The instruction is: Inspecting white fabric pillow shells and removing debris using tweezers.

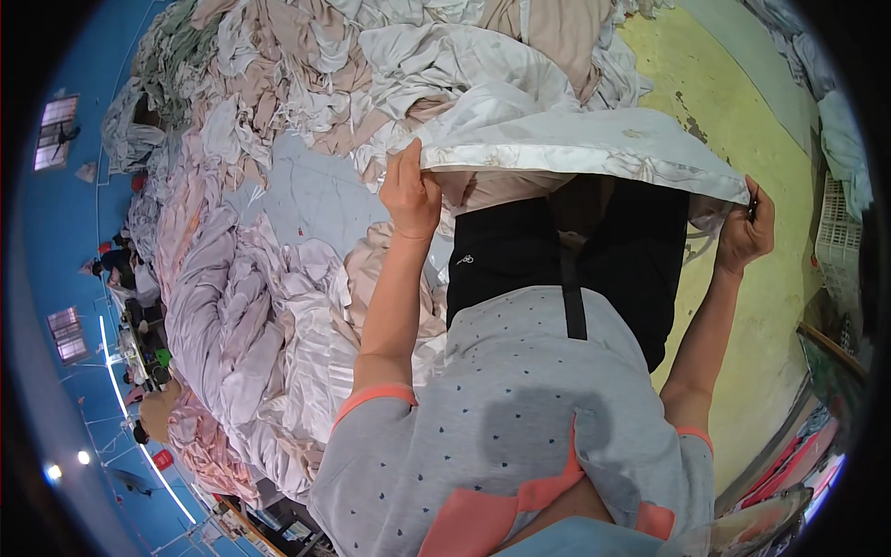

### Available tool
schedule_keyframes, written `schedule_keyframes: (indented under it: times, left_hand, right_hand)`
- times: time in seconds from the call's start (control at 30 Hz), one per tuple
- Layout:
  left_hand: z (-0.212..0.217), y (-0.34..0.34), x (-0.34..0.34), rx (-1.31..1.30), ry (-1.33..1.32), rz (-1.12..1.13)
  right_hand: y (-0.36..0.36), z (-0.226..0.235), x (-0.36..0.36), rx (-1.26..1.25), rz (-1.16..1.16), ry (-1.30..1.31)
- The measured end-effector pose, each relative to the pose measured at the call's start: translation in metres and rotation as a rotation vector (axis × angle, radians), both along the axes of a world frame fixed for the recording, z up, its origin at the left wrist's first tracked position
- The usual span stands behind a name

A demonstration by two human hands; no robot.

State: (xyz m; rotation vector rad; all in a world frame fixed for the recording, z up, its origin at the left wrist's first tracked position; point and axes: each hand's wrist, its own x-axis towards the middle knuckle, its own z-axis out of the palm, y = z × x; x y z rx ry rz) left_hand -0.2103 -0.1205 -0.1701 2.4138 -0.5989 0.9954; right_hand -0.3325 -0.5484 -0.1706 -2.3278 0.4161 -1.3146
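Observation:
A large white fabric piece (613, 130) stretches between my two hands, its thick hemmed edge pulled into a nearly straight line in front of my thighs. My left hand (411, 197) is closed on the left end of that edge, fingers pinching it from above. At the opposite end, my right hand (748, 230) grips the other corner of the fabric. A small dark object shows at the right fingers, too little of it to name. Beyond the edge, the rest of the white fabric runs away from me onto the heap.
Heaped white, beige and pinkish cloth (241, 316) spreads to the left and ahead. Worn yellow floor (733, 121) lies on the right, beside a white plastic crate (832, 232). Workbenches and a seated person (160, 408) appear at the far left.

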Motion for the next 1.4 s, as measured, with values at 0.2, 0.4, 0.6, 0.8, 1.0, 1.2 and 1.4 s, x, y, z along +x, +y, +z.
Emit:
schedule_keyframes:
  times: [0.2, 0.4, 0.6, 0.8, 1.0, 1.2, 1.4]
  left_hand:
    - [0.013, 0.018, 0.01, -0.327, 0.235, -0.072]
    - [0.019, 0.028, 0.039, -1.355, 1.155, -0.167]
    - [0.001, 0.034, 0.053, -1.467, 1.277, -0.073]
    - [0.0, 0.039, 0.059, -1.529, 1.339, -0.025]
    - [-0.009, 0.039, 0.064, -1.519, 1.337, 0.018]
    - [-0.022, 0.048, 0.071, -1.534, 1.372, -0.026]
    - [-0.026, 0.051, 0.074, -1.448, 1.311, 0.036]
  right_hand:
    - [-0.036, -0.001, -0.003, 0.421, 0.07, 0.159]
    - [-0.085, -0.015, 0.036, 0.81, 0.446, 0.419]
    - [-0.089, -0.027, 0.055, 0.866, 0.392, 0.389]
    - [-0.094, -0.042, 0.073, 0.916, 0.365, 0.401]
    - [-0.1, -0.043, 0.079, 0.933, 0.336, 0.428]
    - [-0.106, -0.053, 0.083, 0.896, 0.366, 0.429]
    - [-0.095, -0.04, 0.084, 0.989, 0.406, 0.401]
